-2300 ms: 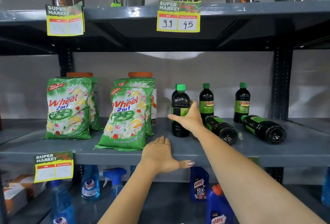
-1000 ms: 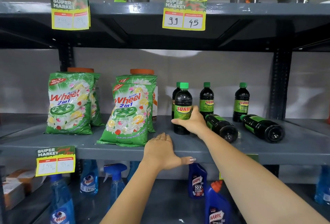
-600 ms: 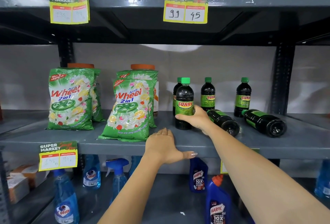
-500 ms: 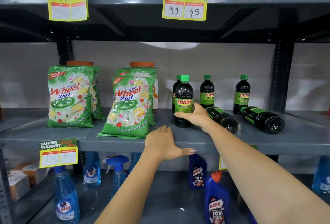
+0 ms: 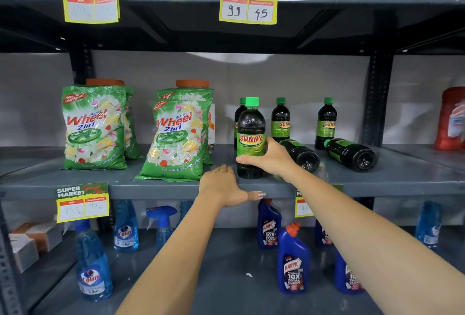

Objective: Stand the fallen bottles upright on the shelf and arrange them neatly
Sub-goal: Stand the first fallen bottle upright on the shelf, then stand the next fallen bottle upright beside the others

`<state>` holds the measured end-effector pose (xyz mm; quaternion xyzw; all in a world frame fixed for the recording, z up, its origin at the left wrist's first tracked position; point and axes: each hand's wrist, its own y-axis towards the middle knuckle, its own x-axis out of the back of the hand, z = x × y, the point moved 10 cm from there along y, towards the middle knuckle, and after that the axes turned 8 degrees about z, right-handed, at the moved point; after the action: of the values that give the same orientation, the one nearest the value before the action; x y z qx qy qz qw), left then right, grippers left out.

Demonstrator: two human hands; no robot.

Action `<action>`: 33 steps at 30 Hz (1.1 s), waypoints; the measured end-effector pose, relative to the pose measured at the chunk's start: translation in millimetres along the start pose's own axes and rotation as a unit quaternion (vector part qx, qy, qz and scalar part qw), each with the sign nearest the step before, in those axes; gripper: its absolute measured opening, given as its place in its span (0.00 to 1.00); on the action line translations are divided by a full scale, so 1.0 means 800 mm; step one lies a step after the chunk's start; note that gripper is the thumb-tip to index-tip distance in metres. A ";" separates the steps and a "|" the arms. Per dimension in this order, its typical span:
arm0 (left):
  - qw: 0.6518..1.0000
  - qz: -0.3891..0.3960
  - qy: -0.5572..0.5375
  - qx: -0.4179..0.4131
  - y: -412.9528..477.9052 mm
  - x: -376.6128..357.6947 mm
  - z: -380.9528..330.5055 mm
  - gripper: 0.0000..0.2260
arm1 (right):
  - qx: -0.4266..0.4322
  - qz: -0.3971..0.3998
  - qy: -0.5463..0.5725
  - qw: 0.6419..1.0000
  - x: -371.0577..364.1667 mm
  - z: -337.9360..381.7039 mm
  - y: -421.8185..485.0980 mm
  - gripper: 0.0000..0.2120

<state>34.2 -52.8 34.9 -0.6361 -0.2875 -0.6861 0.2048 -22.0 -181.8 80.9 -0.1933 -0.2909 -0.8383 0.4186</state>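
Left hand lies flat and open on the shelf edge, holding nothing. Right hand is wrapped around the front Sunny bottle, now turned label-forward and upright. Behind it, 2 fallen bottles still need standing.

In front of me is a grey shelf. On it stand green soap bags, and dark bottles with green caps. Two bottles lie on their sides. My left hand rests flat on its front edge.
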 end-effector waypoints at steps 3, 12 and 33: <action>1.000 -0.001 0.000 0.001 -0.001 0.001 0.000 0.55 | 0.004 -0.005 0.000 1.000 0.001 0.005 -0.014 0.42; 1.000 -0.022 -0.008 -0.018 -0.001 0.004 -0.001 0.55 | 0.047 -0.039 0.034 0.998 0.014 0.022 -0.033 0.38; 0.946 -0.280 -0.066 -0.151 -0.038 0.001 -0.169 0.19 | -0.208 0.004 -0.132 0.969 0.145 -0.087 0.040 0.41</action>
<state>-87.8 -118.1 28.3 -0.5975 -0.3594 -0.7078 -0.1136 -68.3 -310.5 104.7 -0.3866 -0.1618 -0.8456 0.3306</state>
